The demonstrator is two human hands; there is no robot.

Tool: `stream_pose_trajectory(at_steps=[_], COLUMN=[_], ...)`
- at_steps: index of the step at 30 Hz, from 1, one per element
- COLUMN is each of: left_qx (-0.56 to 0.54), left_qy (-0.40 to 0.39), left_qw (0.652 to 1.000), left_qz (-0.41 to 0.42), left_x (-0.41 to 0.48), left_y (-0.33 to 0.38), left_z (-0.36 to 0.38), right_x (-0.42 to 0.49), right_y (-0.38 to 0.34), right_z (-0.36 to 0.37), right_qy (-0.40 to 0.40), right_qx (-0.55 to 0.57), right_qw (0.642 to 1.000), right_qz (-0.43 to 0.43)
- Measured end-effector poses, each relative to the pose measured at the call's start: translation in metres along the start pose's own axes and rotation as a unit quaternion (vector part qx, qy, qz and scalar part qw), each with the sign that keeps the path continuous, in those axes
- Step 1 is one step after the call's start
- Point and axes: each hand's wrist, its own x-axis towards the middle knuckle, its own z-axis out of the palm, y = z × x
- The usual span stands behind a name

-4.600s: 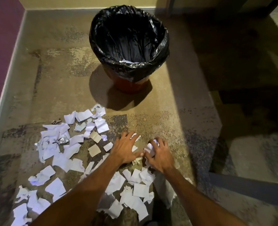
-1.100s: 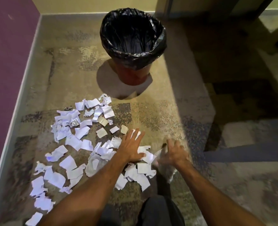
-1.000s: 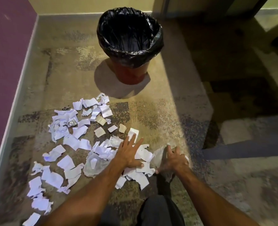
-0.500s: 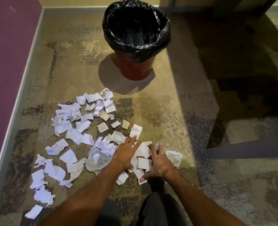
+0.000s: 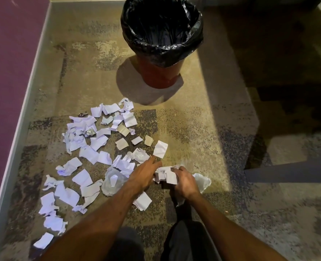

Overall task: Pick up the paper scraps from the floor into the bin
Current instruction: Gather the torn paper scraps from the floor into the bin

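Several white paper scraps (image 5: 91, 153) lie spread over the carpet at the lower left and centre. A red bin (image 5: 161, 74) lined with a black bag stands upright at the top centre, well beyond the scraps. My right hand (image 5: 185, 182) is closed around a bunch of scraps (image 5: 165, 175) just above the floor. My left hand (image 5: 143, 175) presses against the same bunch from the left, fingers curled onto it. A crumpled clear plastic piece (image 5: 113, 181) lies by my left wrist, and another pale crumpled piece (image 5: 203, 180) sits right of my right hand.
A purple wall with a pale baseboard (image 5: 22, 117) runs along the left side. Bits of silver foil (image 5: 89, 131) lie among the far scraps. Dark shadowed floor (image 5: 278, 72) fills the upper right. My knees in dark trousers (image 5: 186, 240) are at the bottom.
Both hands came together and swept loose scraps into a bunch, which my right hand now grips. Half a second ago both hands lay flat on the papers.
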Motion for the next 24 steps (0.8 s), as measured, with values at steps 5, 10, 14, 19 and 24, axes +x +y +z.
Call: stream_pose_trajectory(at_steps=[5,10,14,19,24], left_qx=[0.003,-0.005,-0.044,-0.088,-0.105], left_qy=[0.039,0.115,0.186,0.237,0.303], left_qw=[0.999,0.993,0.981,0.965,0.946], left_qz=[-0.009,-0.039,-0.045,-0.068,-0.045], left_x=[0.006,0.014,0.025,0.042,0.055], left_y=[0.000,0.006,0.012,0.021,0.033], left_z=[-0.012,-0.037,-0.070,-0.124,-0.189], right_x=[0.008,0.021,0.033,0.049,0.061], right_y=[0.005,0.011,0.001,-0.027,-0.077], right_z=[-0.026,-0.069,-0.112,-0.166,-0.217], right_qy=[0.001,0.035,0.069,0.086,0.107], right_qx=[0.001,0.035,0.089,0.210,0.301], right_qw=[1.000,0.999,0.994,0.974,0.944], right_qz=[-0.015,-0.001,-0.005,-0.022,-0.076])
